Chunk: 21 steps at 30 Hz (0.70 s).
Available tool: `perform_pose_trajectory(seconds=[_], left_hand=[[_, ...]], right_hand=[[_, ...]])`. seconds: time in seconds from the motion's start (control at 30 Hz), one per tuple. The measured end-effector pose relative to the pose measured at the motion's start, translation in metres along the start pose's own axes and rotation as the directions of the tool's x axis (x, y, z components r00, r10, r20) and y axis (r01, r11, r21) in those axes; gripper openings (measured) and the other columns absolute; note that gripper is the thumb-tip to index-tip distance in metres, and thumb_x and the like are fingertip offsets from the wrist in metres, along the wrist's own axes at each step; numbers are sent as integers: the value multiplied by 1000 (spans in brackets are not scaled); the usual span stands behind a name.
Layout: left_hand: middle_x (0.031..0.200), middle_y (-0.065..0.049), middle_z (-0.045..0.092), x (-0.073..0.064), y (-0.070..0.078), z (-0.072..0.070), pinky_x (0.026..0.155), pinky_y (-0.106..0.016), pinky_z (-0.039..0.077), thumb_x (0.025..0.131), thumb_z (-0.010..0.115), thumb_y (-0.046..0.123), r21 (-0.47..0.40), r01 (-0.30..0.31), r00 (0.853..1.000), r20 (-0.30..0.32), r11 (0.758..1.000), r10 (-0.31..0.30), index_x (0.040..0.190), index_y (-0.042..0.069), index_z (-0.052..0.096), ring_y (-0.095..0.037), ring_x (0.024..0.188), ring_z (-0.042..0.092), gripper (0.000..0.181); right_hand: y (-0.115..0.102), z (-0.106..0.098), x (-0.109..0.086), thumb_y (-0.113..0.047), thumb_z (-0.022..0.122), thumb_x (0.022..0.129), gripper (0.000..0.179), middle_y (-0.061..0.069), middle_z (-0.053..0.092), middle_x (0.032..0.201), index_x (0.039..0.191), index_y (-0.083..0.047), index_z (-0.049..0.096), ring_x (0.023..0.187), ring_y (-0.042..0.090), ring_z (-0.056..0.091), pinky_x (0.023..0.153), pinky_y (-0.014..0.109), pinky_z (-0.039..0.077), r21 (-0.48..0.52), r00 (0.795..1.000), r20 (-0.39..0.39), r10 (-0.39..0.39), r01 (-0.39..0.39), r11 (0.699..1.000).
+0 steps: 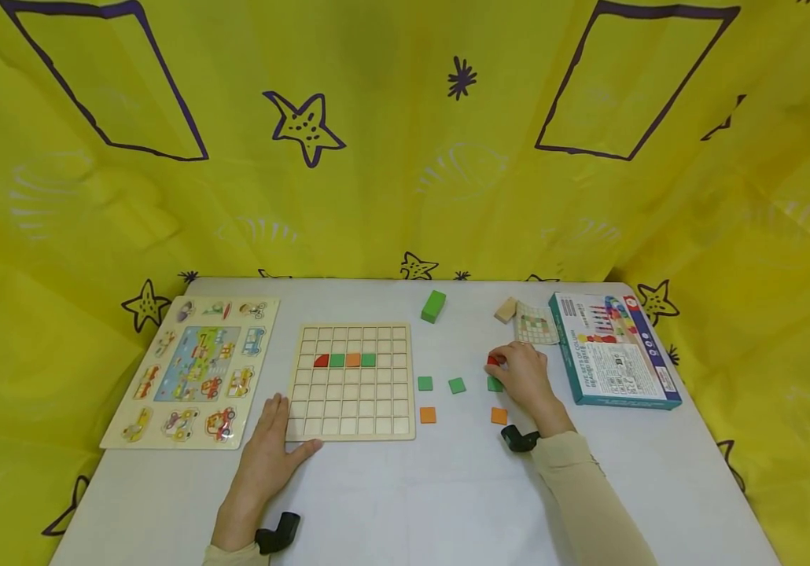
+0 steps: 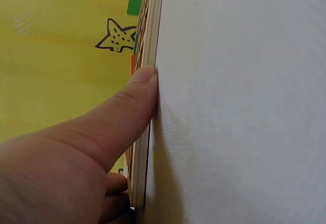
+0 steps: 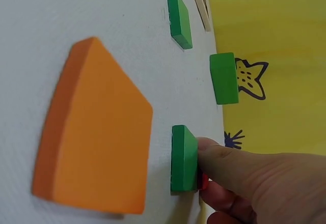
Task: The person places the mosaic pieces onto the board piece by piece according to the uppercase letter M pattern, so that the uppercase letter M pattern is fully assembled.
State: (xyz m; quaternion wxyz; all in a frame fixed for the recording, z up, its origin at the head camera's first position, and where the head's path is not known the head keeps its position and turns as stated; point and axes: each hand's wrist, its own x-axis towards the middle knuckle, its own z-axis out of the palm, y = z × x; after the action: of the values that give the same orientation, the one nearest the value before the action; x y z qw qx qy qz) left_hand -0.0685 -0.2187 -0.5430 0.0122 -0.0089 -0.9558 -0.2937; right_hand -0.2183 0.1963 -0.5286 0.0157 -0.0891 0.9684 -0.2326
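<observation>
We've got the L hand (image 1: 267, 460) at the wooden grid board's (image 1: 351, 424) near-left corner, thumb spread from the fingers – thumb on the front edge, fingers by the left side. Our R hand (image 1: 524, 377) pinches a small red tile (image 1: 492, 361) w/ thumb & fingers, just beyond a green square tile (image 1: 495, 384) on the bench (image 1: 405, 503), R of the board. One row in the board, L to R: red quarter-round tile (image 1: 322, 361), then green, orange, green squares (image 1: 353, 359). Pattern card (image 1: 536, 324) lies beyond the R hand – toy box (image 1: 617, 354) to its R.
</observation>
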Motion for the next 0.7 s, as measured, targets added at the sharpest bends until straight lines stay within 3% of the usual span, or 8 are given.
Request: perform_pose_trajectory(seconds=[0.4,0.7], left_hand=[[151,-36,21,0,-1,1,108,-61,25,85,76,40,3,-4,1000,-7,1000,4,144,-18,27,-50,139,18,97],[151,-36,20,0,-1,1,108,-60,24,85,76,40,-9,0,1000,-4,1000,0,144,-18,26,-51,139,17,96]], right_hand=[[-4,4,2,-22,76,87,30,13,66,103,109,-1,72,100,34,53,88,54,34,2,997,-54,-50,50,999],[-20,7,8,-21,78,86,29,11,67,99,107,-1,73,93,31,55,82,50,36,22,992,-68,-106,108,994]])
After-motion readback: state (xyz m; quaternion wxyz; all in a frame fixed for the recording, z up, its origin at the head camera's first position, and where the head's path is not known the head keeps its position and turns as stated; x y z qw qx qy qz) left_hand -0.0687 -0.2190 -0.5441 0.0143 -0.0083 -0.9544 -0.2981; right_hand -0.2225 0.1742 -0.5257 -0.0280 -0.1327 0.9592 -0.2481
